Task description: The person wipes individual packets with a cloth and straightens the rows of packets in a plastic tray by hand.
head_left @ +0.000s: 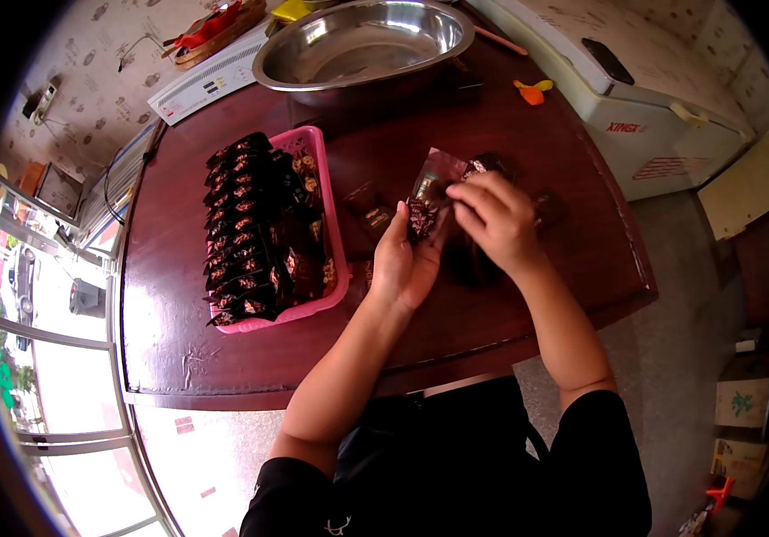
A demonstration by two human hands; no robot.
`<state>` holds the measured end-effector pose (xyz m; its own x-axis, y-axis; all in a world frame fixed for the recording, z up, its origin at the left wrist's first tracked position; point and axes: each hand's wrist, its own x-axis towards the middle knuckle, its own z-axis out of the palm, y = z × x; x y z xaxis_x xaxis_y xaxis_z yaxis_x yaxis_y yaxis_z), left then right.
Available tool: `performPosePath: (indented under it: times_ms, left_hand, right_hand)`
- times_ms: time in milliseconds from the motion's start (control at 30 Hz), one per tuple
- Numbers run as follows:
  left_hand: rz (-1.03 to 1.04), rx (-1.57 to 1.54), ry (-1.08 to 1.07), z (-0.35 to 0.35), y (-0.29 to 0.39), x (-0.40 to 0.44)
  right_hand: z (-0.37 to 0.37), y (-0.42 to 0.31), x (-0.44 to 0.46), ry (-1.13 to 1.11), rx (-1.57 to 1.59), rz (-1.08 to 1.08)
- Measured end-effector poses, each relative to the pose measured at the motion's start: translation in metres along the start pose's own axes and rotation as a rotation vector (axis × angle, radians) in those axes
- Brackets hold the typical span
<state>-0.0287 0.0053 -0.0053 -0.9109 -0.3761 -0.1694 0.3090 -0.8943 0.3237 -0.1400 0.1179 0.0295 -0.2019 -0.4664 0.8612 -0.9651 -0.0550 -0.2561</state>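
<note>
A small clear packet [425, 195] with dark printing is held upright over the table by my left hand [405, 262], its fingers wrapped round the lower part. My right hand [498, 217] is closed at the packet's right side, fingertips pinched together; what they grip is too small to make out. Left of my hands stands a pink basket [339, 224] with rows of dark packets [243, 228] in it. More dark packets [371, 211] lie on the table beside the basket, and others [490, 165] sit behind and partly under my right hand.
On the dark red table [169, 295] a large metal basin [362, 49] stands at the back. A white appliance [210, 79] is at the back left. Small orange and yellow items [533, 92] lie at the back right, near a white freezer [639, 125] with a phone [607, 60] on it.
</note>
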Motion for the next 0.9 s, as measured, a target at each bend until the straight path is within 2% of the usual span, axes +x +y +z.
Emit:
performPosePath:
  times_ms: [33, 67, 100, 133, 167, 233, 300, 367, 467, 500, 567, 600, 700, 733, 800, 833, 900]
  left_hand:
    - [0.028, 0.051, 0.045, 0.01, 0.001, -0.002]
    - [0.034, 0.089, -0.047, 0.003, 0.002, 0.0]
    - [0.033, 0.091, -0.051, 0.006, 0.002, -0.002]
    - [0.118, 0.204, -0.025, 0.013, 0.001, -0.007]
    - [0.205, 0.314, 0.002, 0.016, 0.0, -0.009]
    - [0.254, 0.302, 0.03, 0.008, -0.004, -0.004]
    - [0.474, 0.667, -0.093, 0.004, -0.008, -0.002]
    - [0.587, 0.995, -0.09, 0.001, -0.002, -0.001]
    - [0.826, 1.197, -0.126, 0.002, -0.007, 0.001]
    - [0.781, 1.277, -0.114, 0.001, -0.004, -0.003]
    - [0.792, 1.221, -0.115, -0.006, -0.008, 0.002]
    - [0.832, 1.287, -0.09, 0.002, -0.007, -0.001]
    - [0.778, 1.288, -0.083, 0.004, -0.009, -0.003]
    - [0.777, 1.287, -0.083, 0.005, -0.009, -0.004]
    - [0.908, 1.302, -0.128, 0.01, -0.008, -0.005]
    - [0.884, 1.327, -0.122, 0.009, -0.005, -0.006]
    - [0.862, 1.363, -0.125, 0.008, 0.001, -0.007]
  right_hand:
    - [-0.003, 0.006, 0.002, 0.046, -0.036, 0.042]
    - [-0.008, 0.011, 0.002, 0.137, -0.06, 0.104]
    - [-0.011, 0.013, 0.004, 0.227, -0.082, 0.164]
    - [-0.012, 0.012, 0.006, 0.331, -0.048, 0.224]
    - [-0.015, 0.008, 0.006, 0.316, -0.043, 0.274]
    - [-0.007, -0.006, 0.006, 0.222, 0.039, 0.209]
    - [0.005, -0.012, 0.005, 0.103, 0.079, 0.006]
    - [0.007, -0.017, 0.004, 0.033, 0.109, -0.053]
    - [0.011, -0.025, 0.002, -0.012, 0.168, -0.112]
    - [0.011, -0.026, 0.001, -0.043, 0.154, -0.096]
    - [0.011, -0.017, -0.001, -0.015, 0.085, -0.065]
    - [0.006, -0.013, 0.003, -0.004, 0.034, -0.099]
    - [-0.001, -0.001, 0.006, 0.086, -0.081, -0.06]
    - [-0.003, -0.004, 0.006, 0.078, -0.054, -0.058]
    - [0.001, -0.011, 0.003, -0.012, 0.081, -0.14]
    - [0.004, -0.022, 0.003, -0.062, 0.158, -0.18]
    - [0.011, -0.038, -0.001, -0.093, 0.316, 0.096]
